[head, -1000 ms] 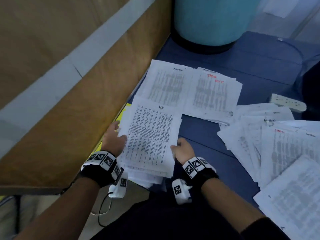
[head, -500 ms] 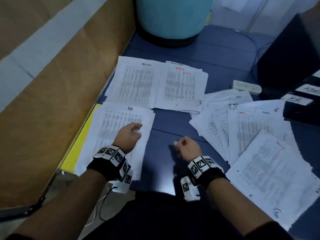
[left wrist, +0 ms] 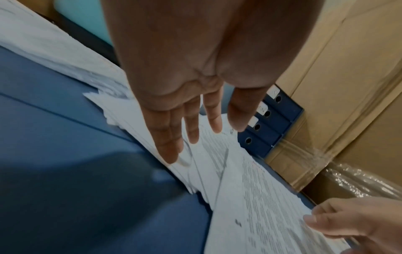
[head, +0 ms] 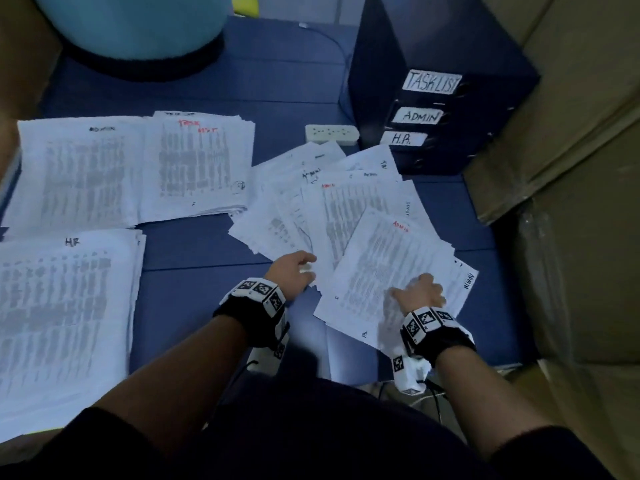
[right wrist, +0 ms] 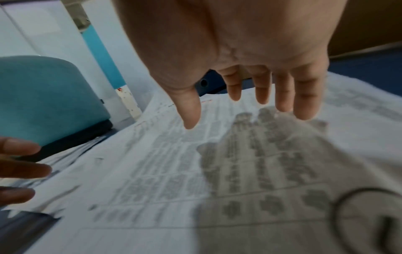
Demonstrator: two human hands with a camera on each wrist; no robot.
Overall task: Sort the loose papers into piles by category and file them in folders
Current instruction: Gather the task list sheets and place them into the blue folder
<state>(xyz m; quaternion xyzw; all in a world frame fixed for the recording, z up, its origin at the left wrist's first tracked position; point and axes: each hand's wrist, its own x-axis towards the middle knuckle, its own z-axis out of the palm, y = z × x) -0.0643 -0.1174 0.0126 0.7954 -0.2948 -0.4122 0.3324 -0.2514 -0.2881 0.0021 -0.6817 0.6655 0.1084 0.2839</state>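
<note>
Three sorted piles lie on the blue mat: an HR pile [head: 65, 317] at near left, an admin pile [head: 76, 174] behind it, and a task-list pile [head: 197, 164] beside that. A fanned heap of loose papers [head: 311, 209] spreads at centre right, topped by a sheet marked ADMIN in red [head: 388, 271]. My left hand [head: 292, 271] hovers open over the heap's near edge, fingers straight [left wrist: 174, 137]. My right hand [head: 420, 294] is open just above the ADMIN sheet [right wrist: 239, 171], fingers [right wrist: 282, 96] spread. Dark blue binders labelled TASKLIST [head: 431, 81], ADMIN and H.R. stand stacked at the back right.
A white power strip [head: 330, 133] lies beside the binders. A teal cylindrical bin [head: 138, 22] stands at the back left. Cardboard boxes [head: 571, 168], partly wrapped in plastic, wall in the right side. Bare blue mat [head: 194, 258] separates the piles from the heap.
Both hands left the HR pile and moved right to the loose heap. The view swung right, bringing the labelled binders and boxes in.
</note>
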